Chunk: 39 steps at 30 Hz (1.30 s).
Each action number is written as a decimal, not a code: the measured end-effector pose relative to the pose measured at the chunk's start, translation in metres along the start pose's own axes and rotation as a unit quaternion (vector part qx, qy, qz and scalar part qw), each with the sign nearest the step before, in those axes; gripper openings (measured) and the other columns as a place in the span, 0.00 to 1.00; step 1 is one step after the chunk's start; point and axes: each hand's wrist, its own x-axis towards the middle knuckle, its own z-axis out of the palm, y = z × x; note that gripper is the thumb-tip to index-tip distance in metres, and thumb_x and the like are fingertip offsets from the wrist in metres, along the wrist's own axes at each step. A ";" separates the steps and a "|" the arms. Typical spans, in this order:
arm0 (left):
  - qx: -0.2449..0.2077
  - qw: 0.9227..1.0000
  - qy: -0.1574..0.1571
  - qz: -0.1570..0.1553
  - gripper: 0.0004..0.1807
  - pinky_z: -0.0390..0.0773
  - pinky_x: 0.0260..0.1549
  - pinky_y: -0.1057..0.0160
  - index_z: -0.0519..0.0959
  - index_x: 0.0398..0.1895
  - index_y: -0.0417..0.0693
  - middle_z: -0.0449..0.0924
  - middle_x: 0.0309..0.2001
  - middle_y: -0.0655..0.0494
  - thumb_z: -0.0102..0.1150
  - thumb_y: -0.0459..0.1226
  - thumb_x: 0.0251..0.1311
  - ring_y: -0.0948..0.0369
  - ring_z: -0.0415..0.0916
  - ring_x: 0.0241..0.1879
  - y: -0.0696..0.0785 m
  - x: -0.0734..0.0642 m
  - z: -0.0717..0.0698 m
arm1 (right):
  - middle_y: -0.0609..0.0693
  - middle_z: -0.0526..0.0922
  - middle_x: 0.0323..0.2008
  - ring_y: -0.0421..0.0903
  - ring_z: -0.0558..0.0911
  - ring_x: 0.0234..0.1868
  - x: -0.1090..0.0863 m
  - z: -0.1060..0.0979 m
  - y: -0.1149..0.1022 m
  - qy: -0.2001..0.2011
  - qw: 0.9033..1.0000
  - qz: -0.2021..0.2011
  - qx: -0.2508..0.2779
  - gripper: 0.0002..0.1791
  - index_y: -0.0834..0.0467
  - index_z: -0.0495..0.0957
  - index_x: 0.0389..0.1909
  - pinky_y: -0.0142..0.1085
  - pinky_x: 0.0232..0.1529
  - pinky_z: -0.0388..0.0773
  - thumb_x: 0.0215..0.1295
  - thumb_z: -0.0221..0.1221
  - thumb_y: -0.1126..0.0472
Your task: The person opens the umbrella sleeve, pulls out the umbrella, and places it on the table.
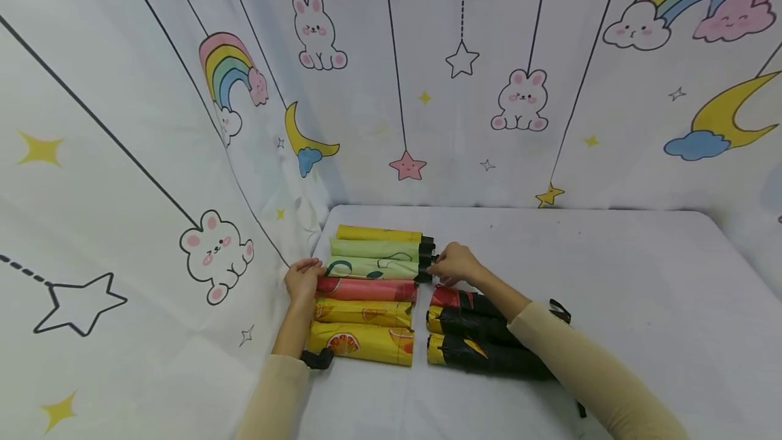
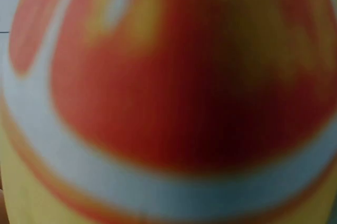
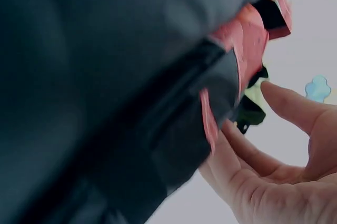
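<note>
Rolled folding umbrellas in fruit-print covers lie in a column on the white table. My left hand (image 1: 302, 281) touches the left ends of a light green umbrella (image 1: 366, 268) and the red umbrella (image 1: 366, 289), its fingers pointing right. At the light green umbrella's black right end, my right hand (image 1: 457, 265) pinches with thumb and fingertips. In the right wrist view, the thumb and fingers (image 3: 245, 155) curve around that black end (image 3: 250, 112). A grapefruit-print yellow umbrella (image 2: 174, 118) fills the left wrist view, which hides the left fingers.
Another light green umbrella (image 1: 373, 248) and a yellow one (image 1: 379, 232) lie behind. An orange-print umbrella (image 1: 363, 313) lies in front of the red one. Under the right forearm are a red-and-black umbrella (image 1: 446, 297) and two yellow-and-black ones (image 1: 482, 356). Printed fabric (image 1: 427, 87) hangs around the table.
</note>
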 end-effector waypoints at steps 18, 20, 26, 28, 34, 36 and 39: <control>-0.052 0.998 -0.003 -0.034 0.21 0.83 0.38 0.72 0.77 0.58 0.32 0.84 0.53 0.43 0.69 0.26 0.63 0.62 0.81 0.42 -0.005 0.008 -0.003 | 0.66 0.85 0.43 0.58 0.89 0.39 0.007 0.013 -0.003 0.006 0.984 0.114 0.139 0.22 0.72 0.81 0.47 0.39 0.35 0.88 0.63 0.72 0.57; -0.053 0.998 -0.006 -0.030 0.21 0.83 0.40 0.72 0.76 0.58 0.30 0.83 0.53 0.42 0.68 0.26 0.64 0.61 0.80 0.45 -0.006 0.008 -0.003 | 0.67 0.84 0.46 0.59 0.89 0.43 0.008 0.013 -0.001 0.005 0.980 0.121 0.158 0.25 0.73 0.79 0.50 0.40 0.37 0.88 0.63 0.72 0.57; -0.056 0.998 -0.003 -0.022 0.23 0.83 0.41 0.71 0.74 0.60 0.27 0.84 0.50 0.42 0.67 0.24 0.63 0.62 0.83 0.45 -0.010 0.009 0.000 | 0.68 0.84 0.50 0.59 0.89 0.46 0.008 0.013 -0.001 0.007 0.976 0.128 0.178 0.34 0.75 0.75 0.60 0.43 0.43 0.89 0.63 0.72 0.53; -0.066 0.998 -0.001 -0.024 0.22 0.84 0.41 0.71 0.74 0.59 0.27 0.86 0.46 0.45 0.67 0.23 0.63 0.64 0.84 0.42 -0.010 0.009 -0.001 | 0.68 0.84 0.50 0.58 0.89 0.46 0.007 0.014 -0.001 0.013 0.975 0.126 0.183 0.35 0.75 0.75 0.61 0.43 0.43 0.89 0.63 0.73 0.52; -0.111 0.992 -0.006 -0.052 0.18 0.84 0.42 0.71 0.74 0.56 0.30 0.86 0.37 0.57 0.65 0.23 0.64 0.67 0.84 0.37 -0.013 0.010 -0.003 | 0.67 0.84 0.51 0.58 0.88 0.47 0.006 0.016 -0.002 0.022 0.967 0.122 0.223 0.35 0.72 0.75 0.61 0.46 0.47 0.88 0.63 0.73 0.52; -0.119 0.991 -0.007 -0.060 0.20 0.84 0.43 0.72 0.73 0.58 0.30 0.85 0.37 0.58 0.65 0.24 0.65 0.67 0.84 0.37 -0.014 0.010 -0.004 | 0.66 0.84 0.50 0.58 0.88 0.47 0.005 0.016 -0.003 0.022 0.965 0.119 0.232 0.34 0.72 0.75 0.60 0.47 0.47 0.88 0.63 0.73 0.52; -0.118 0.991 -0.007 -0.062 0.22 0.83 0.43 0.72 0.72 0.61 0.30 0.85 0.37 0.58 0.65 0.24 0.65 0.68 0.83 0.37 -0.014 0.011 -0.004 | 0.64 0.85 0.49 0.60 0.88 0.48 0.004 0.017 -0.007 0.022 0.963 0.108 0.248 0.32 0.71 0.74 0.60 0.49 0.50 0.87 0.64 0.72 0.53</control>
